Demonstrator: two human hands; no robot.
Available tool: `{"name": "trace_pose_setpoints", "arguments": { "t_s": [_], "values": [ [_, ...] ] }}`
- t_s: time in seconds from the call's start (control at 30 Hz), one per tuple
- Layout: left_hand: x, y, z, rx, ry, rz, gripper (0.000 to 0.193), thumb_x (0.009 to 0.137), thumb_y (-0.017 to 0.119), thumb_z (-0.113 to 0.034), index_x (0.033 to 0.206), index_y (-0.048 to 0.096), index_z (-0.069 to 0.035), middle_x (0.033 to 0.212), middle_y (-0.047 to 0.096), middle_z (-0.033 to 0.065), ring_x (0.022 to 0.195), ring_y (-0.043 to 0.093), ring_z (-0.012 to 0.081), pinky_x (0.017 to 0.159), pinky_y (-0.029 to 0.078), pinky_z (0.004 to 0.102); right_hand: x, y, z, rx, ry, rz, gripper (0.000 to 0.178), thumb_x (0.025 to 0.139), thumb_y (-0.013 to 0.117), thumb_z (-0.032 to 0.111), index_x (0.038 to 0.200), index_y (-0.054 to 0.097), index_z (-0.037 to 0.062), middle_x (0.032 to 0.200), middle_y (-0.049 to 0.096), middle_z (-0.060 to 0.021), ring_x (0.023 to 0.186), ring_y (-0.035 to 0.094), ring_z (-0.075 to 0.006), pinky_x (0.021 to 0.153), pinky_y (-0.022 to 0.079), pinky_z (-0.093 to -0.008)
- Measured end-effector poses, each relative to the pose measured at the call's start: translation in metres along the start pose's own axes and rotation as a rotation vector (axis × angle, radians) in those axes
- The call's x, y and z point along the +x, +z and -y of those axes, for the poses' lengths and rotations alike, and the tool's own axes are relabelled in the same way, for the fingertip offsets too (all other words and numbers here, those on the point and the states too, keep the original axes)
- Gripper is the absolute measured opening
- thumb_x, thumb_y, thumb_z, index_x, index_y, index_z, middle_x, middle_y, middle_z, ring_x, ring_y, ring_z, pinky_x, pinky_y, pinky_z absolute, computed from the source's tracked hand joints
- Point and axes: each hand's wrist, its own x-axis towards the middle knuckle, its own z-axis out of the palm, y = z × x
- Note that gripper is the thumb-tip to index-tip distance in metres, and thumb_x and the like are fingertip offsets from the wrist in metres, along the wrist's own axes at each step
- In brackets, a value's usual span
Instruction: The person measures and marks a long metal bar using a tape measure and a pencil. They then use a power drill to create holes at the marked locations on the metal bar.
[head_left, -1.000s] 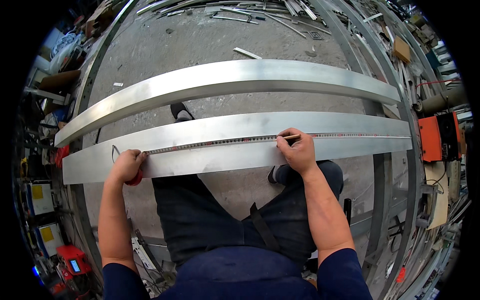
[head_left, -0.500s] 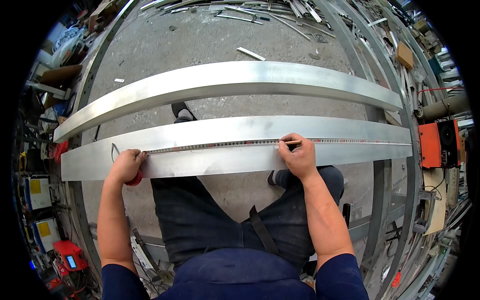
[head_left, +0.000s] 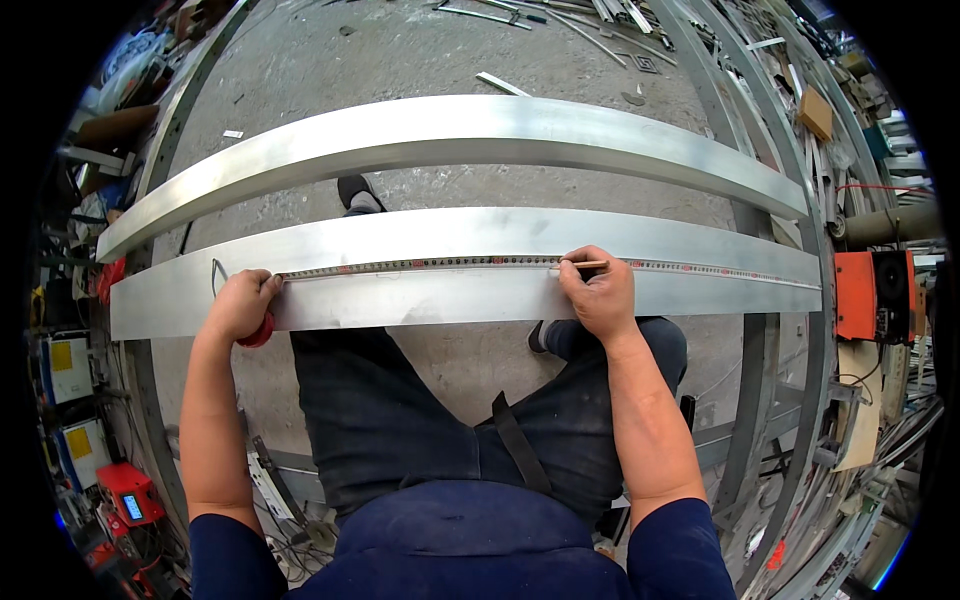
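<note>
A wide silvery metal profile lies crosswise before me, with the blade of a tape measure stretched along its top face toward the right end. My left hand is closed on the tape measure near the left part of the profile. Part of its red case shows below the palm; the rest is hidden. My right hand is closed round a pencil and rests on the profile, right of its middle. The pencil's tip is beside the tape's lower edge. Any mark under it is too small to make out.
A second metal profile lies beyond the first. Grey steel rails run along both sides. An orange machine stands at right, a red device at lower left. Metal offcuts lie on the concrete floor.
The whole scene sits slightly higher in the picture, both hands with it. Each hand keeps its hold, and the pencil tip has shifted slightly left along the tape.
</note>
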Motion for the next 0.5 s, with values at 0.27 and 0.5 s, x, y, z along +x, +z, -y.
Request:
{"name": "trace_pose_setpoints", "arguments": {
  "t_s": [0.27, 0.5],
  "values": [
    [0.0008, 0.0023, 0.0032, -0.005, 0.010, -0.007, 0.039, 0.104, 0.057, -0.029, 0.101, 0.073, 0.007, 0.089, 0.072, 0.0276, 0.083, 0.068, 0.0436, 0.082, 0.053, 0.0467, -0.0002, 0.0010, 0.0010, -0.028, -0.021, 0.001, 0.015, 0.089, 0.073, 0.014, 0.089, 0.073, -0.0015, 0.071, 0.072, -0.0098, 0.062, 0.065, -0.0137, 0.062, 0.052, -0.0291],
    [0.0024, 0.0030, 0.0054, -0.011, 0.015, -0.006, 0.040, 0.104, 0.057, -0.029, 0.100, 0.072, 0.007, 0.088, 0.072, 0.0274, 0.082, 0.068, 0.0429, 0.082, 0.052, 0.0467, 0.0010, 0.0016, 0.0040, -0.042, -0.037, 0.004, 0.015, 0.090, 0.072, 0.013, 0.088, 0.073, -0.0017, 0.071, 0.072, -0.0101, 0.062, 0.066, -0.0141, 0.061, 0.052, -0.0292]
  ]
}}
